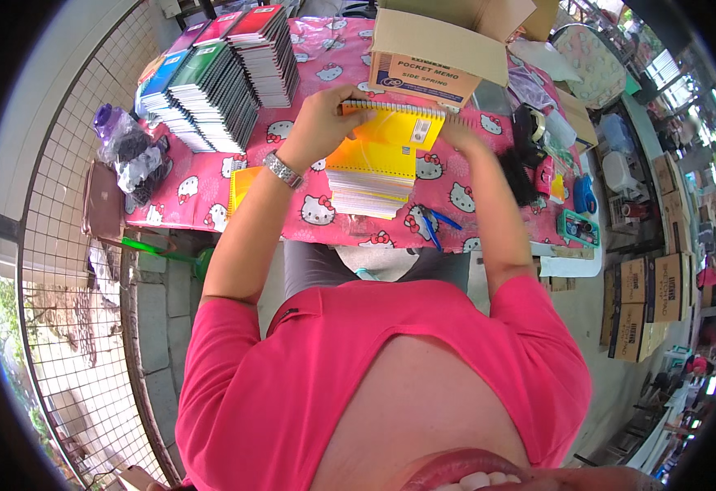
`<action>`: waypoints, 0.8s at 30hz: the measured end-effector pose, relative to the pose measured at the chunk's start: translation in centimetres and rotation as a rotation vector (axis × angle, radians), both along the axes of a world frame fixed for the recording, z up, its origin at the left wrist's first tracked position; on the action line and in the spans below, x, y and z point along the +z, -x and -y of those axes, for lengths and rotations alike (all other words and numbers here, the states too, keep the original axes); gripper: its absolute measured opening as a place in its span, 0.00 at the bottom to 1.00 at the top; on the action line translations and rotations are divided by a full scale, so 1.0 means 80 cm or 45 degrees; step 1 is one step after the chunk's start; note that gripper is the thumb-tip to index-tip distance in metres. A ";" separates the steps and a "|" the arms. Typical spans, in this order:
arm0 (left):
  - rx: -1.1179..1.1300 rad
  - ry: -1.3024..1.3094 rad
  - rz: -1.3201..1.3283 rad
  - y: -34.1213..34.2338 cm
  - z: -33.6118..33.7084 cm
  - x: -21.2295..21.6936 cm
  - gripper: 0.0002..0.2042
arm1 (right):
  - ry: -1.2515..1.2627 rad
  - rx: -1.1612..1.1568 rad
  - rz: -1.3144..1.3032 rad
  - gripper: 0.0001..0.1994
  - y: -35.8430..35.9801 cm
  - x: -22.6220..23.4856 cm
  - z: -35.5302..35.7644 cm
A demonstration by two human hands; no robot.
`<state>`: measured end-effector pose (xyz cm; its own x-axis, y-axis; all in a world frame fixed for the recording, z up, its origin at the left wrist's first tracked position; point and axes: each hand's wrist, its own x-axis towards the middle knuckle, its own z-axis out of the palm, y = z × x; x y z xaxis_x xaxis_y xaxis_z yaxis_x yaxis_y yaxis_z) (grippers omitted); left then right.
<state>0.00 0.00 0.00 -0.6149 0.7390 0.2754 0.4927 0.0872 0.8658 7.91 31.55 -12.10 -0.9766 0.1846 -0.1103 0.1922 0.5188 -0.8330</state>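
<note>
A yellow spiral notebook is held up, slightly tilted, above a stack of yellow notebooks. My left hand is closed on its left end, thumb on the front cover and fingers at the bound top edge. At the right end of that edge, my right hand is closed around a thin spiral wire that sticks out there; some of its fingertips are hidden behind the notebook. Blue-handled pliers lie at the table's near edge. Another yellow notebook shows partly behind my left forearm.
Tall stacks of red, green and blue notebooks stand at the far left. An open cardboard box sits behind my hands. A black brush and a green basket are at right, plastic bags at left.
</note>
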 end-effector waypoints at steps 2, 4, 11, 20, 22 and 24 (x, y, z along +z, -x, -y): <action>0.040 -0.422 0.163 -0.006 -0.008 -0.019 0.09 | -0.618 -0.167 0.196 0.32 -0.025 -0.077 -0.012; 0.231 -0.411 0.176 -0.012 0.014 -0.027 0.10 | -0.861 -0.240 0.156 0.33 -0.070 -0.120 0.053; 0.389 -0.250 0.086 -0.030 0.014 -0.019 0.13 | -1.045 -0.391 -0.039 0.33 -0.225 -0.162 0.168; 0.303 -0.419 0.285 -0.038 0.015 -0.035 0.13 | -0.450 -0.319 -1.007 0.28 -0.144 0.100 0.230; 0.329 -0.358 0.173 -0.041 0.016 -0.037 0.13 | -0.585 -0.160 -0.983 0.28 -0.129 0.124 0.248; 0.355 -0.338 0.093 -0.045 0.017 -0.038 0.14 | -0.657 -0.133 -0.954 0.28 -0.118 0.134 0.258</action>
<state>3.61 -1.35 -3.08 -0.8071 0.4494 0.3830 0.4182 -0.0229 0.9081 17.35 10.93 -1.40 -0.7353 0.1263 0.6659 -0.2384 0.8715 -0.4285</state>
